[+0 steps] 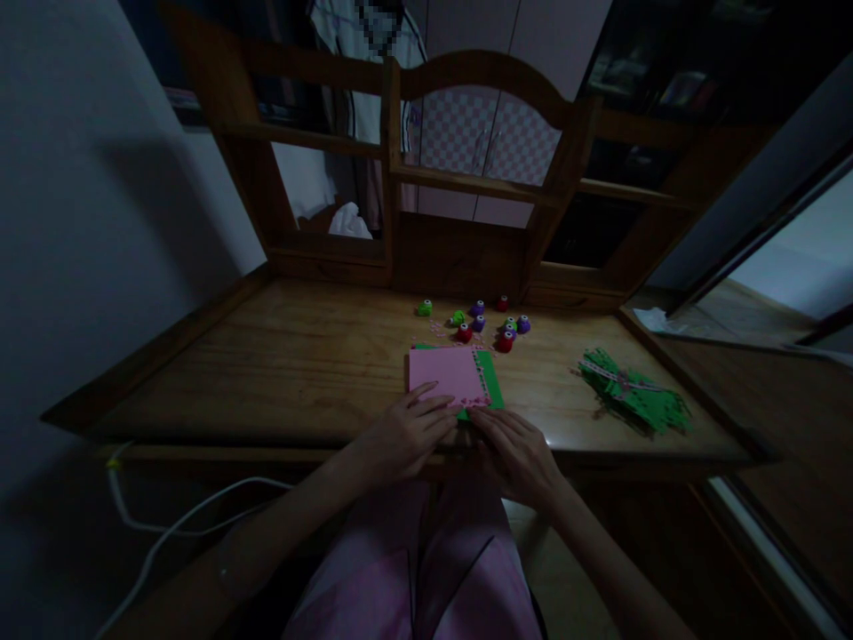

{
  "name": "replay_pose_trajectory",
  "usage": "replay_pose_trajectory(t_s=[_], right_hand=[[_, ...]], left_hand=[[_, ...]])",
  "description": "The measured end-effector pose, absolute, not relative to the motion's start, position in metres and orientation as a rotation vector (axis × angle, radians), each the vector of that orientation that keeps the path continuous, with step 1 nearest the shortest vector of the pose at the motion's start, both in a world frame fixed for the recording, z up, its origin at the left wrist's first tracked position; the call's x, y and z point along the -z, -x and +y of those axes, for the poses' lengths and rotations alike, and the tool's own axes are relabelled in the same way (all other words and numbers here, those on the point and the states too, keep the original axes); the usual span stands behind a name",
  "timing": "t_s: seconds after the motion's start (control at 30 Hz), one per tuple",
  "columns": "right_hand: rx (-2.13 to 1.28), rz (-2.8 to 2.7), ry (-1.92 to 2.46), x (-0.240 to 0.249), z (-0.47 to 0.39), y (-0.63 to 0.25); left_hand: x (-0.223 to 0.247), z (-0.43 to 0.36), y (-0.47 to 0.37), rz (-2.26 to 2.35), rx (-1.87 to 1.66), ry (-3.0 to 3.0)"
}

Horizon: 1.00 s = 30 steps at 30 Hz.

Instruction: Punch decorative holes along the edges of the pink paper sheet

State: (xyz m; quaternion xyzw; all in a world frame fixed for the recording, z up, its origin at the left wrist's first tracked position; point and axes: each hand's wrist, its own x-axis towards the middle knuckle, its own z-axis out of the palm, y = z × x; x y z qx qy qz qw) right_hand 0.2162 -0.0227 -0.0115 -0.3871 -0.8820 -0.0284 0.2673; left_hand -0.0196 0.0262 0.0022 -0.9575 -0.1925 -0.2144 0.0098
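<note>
A pink square sheet [443, 372] with punched cut-outs along its right and lower edges lies on a green sheet [493, 380] near the desk's front edge. My left hand [413, 428] rests with fingers spread on the pink sheet's lower left part. Beside it, my right hand [516, 444] lies with its fingers stretched out at the lower right edge of the sheets, fingertips by the cut-outs. Beyond the paper stand several small craft punches, among them a red one [505, 341], a green one [425, 308] and a purple one [523, 324], with small pink paper bits [436, 329] scattered between them.
A bundle of cut green paper [633, 391] lies on the right of the wooden desk [320, 356]. Wooden shelving [466, 182] rises at the back edge. A white cable [193, 511] hangs at the lower left.
</note>
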Motion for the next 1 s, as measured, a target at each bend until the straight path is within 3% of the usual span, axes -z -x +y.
replay_pose_trajectory(t_s=[0.43,0.7,1.0], right_hand=[[0.089,-2.351,1.055,0.023,-0.023,-0.219],[0.207,-2.426,1.029,0.026,-0.027,-0.223],[0.191,-2.423,1.105,0.019,-0.032,-0.217]], left_hand=[[-0.011,0.020,0.051,-0.671,0.783,3.084],[-0.024,0.036,0.056,-1.473,1.275,2.977],[0.004,0.069,0.043,-1.550,1.083,3.000]])
